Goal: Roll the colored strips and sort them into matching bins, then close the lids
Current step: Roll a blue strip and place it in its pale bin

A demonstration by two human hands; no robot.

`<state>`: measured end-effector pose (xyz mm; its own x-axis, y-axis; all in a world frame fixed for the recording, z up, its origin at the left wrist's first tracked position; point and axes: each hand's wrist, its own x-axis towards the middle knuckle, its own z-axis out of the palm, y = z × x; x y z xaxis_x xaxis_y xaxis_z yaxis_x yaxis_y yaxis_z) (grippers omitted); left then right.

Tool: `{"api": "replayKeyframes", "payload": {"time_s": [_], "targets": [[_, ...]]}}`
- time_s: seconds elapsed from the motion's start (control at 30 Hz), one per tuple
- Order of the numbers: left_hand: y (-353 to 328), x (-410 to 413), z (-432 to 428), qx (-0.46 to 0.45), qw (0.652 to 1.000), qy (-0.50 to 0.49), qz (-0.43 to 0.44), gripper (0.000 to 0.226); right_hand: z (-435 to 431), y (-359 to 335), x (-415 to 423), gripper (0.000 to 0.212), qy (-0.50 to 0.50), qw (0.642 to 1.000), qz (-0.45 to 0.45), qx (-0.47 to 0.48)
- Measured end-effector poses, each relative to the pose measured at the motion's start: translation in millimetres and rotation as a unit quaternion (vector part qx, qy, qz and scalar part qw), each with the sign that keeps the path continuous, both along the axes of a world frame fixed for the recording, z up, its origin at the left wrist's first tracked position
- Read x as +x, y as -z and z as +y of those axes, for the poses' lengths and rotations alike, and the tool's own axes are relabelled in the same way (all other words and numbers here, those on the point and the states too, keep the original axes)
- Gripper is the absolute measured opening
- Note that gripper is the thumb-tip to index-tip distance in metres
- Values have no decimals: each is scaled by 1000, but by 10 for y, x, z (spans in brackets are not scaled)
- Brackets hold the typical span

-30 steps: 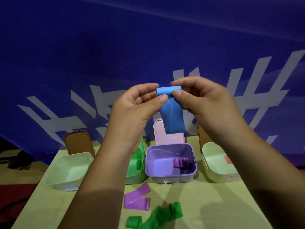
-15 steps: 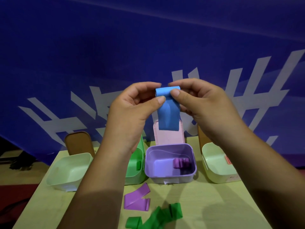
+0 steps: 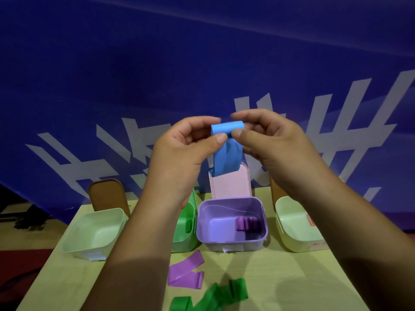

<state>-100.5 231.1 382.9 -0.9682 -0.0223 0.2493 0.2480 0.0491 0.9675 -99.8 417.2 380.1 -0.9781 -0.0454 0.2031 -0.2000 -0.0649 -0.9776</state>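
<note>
Before a blue banner [image 3: 157, 63] with large white characters, a half-rolled flat blue strip [image 3: 226, 158] is pinched by left hand [image 3: 179, 158] and right hand [image 3: 276, 149] above four open plastic bins [image 3: 231, 245] at the table's [image 3: 292, 277] far edge.

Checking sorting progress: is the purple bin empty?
No, several rolled purple strips lie inside the purple bin, toward its right side.

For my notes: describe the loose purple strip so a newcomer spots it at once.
On the table, look just in front of the open purple bin. The purple strip lies there folded, unrolled. The neighbouring green strip differs in colour, and the purple rolls sit inside the bin.
</note>
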Motion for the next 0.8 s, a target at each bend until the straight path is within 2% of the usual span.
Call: {"api": "replayKeyframes", "payload": {"time_s": [0.17,0.27,0.5,0.73,0.8], "targets": [[1,-26,-1,-9,1000,-4,10,34,-7,19,-31,18,-20,1000,-17,-16],[20,-49,-21,16,1000,1,-4,37,-24,46,-53,18,-23,998,-18,-48],[55,-51,-3,61,997,0,-42,28,-33,61,-63,20,-5,999,-15,-47],[56,-22,-39,65,997,2,-34,31,-61,31,-24,20,-28,994,-43,-97],[57,-5,-48,56,998,6,-29,32,-63,53,-29,20,-22,996,-43,-80]]}}
